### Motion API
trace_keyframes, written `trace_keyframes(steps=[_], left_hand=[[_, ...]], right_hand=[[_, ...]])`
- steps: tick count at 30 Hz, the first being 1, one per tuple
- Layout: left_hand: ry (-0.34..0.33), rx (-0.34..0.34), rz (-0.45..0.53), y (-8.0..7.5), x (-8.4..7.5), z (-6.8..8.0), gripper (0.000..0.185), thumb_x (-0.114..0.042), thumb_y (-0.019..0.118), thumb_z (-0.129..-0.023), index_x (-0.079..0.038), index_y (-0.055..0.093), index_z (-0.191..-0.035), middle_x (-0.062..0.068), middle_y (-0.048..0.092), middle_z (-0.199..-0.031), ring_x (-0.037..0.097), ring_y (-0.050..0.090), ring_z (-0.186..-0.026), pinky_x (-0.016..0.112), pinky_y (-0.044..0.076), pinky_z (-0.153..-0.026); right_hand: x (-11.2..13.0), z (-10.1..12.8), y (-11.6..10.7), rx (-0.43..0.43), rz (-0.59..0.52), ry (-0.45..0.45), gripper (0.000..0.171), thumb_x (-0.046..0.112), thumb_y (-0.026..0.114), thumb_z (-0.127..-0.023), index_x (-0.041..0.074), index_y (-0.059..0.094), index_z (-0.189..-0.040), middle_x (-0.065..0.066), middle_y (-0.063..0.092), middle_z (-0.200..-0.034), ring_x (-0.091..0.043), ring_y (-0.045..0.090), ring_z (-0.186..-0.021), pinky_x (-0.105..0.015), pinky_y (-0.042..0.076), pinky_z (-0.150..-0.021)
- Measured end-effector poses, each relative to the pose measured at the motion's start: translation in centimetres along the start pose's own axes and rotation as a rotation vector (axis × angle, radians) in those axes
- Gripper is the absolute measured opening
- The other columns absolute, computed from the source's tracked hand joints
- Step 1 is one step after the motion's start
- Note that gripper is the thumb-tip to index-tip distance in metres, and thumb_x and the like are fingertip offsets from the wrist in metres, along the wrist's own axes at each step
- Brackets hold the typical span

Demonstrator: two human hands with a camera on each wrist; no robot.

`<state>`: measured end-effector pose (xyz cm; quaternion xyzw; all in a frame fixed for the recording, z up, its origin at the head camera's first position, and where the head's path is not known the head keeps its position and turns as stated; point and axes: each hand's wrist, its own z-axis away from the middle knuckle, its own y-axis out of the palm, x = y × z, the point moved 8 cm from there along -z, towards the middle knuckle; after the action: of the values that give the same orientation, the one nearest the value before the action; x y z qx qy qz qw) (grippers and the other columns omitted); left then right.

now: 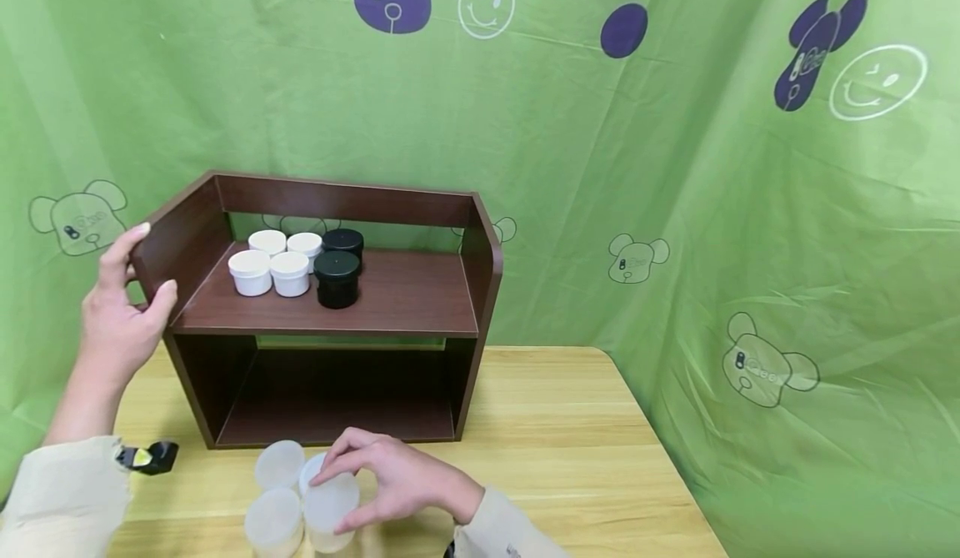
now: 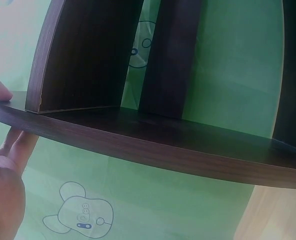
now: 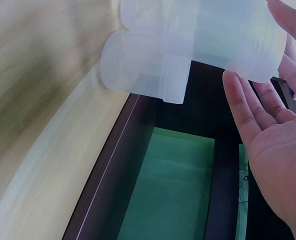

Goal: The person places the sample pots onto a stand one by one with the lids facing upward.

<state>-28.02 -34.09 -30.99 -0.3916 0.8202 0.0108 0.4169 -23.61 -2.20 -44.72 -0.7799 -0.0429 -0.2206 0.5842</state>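
Observation:
My left hand (image 1: 118, 316) grips the upper left side panel of a dark brown two-tier wooden shelf (image 1: 408, 312), thumb on the near side and fingers round the edge. In the left wrist view that panel (image 2: 138, 142) lies between thumb and fingers. Before the shelf, my right hand (image 1: 405, 473) holds a translucent plastic jar (image 1: 326, 508) by its top, thumb and fingers on opposite sides. In the right wrist view the held jar (image 3: 238, 37) overlaps other similar jars (image 3: 133, 62). Three more translucent jars (image 1: 273, 520) stand close beside it.
On the shelf's upper tier stand several white lidded jars (image 1: 290, 274) and two black jars (image 1: 337, 281). The shelf's lower compartment (image 1: 337, 395) faces the translucent jars. A light wood table (image 1: 570, 441) lies beneath, with a green printed curtain (image 1: 555, 141) behind and to the right.

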Motion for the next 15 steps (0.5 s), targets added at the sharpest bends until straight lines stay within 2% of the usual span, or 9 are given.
trace_keyframes(steps=[9,15], left_hand=[[-0.003,-0.003,-0.005,0.0,0.0,-0.1,0.069,-0.012,0.062,-0.095,-0.027,0.036,-0.157,0.035,0.058,-0.133,-0.016,0.043,-0.097,-0.005,0.043,-0.064],[-0.005,-0.003,-0.001,0.0,0.1,0.0,0.069,-0.012,0.062,-0.095,-0.027,0.036,-0.157,0.035,0.058,-0.132,-0.016,0.043,-0.097,-0.005,0.043,-0.064]], right_hand=[[0.4,-0.1,-1.2,-0.038,0.003,-0.022,0.051,0.035,0.089,-0.081,0.021,0.073,-0.128,0.007,0.059,-0.127,0.001,0.055,-0.123,-0.005,0.040,-0.105],[0.5,-0.2,-2.9,-0.077,-0.011,-0.028,0.051,0.033,0.090,-0.081,0.021,0.073,-0.128,0.006,0.059,-0.128,-0.001,0.055,-0.124,-0.008,0.043,-0.106]])
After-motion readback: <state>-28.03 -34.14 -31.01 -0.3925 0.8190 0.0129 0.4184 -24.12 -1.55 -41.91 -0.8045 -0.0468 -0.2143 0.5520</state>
